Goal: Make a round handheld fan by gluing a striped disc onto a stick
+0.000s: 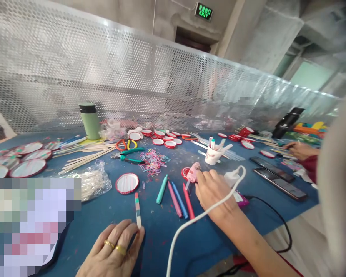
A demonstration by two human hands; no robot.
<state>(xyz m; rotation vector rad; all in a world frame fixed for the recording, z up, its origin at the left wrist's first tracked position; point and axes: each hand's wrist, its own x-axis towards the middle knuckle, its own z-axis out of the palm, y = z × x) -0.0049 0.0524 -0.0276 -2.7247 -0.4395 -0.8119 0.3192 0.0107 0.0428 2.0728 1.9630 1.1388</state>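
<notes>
My left hand (113, 248) lies on the blue table at the near edge, with two gold rings on it. Its fingertips pinch the near end of a colour-striped wooden stick (137, 209) that lies flat and points away from me. My right hand (212, 190) is closed round a pink glue gun (192, 172), nozzle pointing down and left toward the table. The gun's white cord (196, 219) loops back over my wrist. Four crayons (175, 196), one teal, one pink, one blue and one red, lie between my hands. A round red-rimmed lid (127, 182) sits beyond the stick.
Further back lie scissors and pliers (128, 152), loose rubber bands (154, 161), wooden sticks (86, 157), several more lids (164, 140), a green flask (89, 120) and a paper cup of pens (213, 154). Two phones (279, 182) and another person's hand (301, 150) are at the right. A perforated metal screen (132, 77) backs the table.
</notes>
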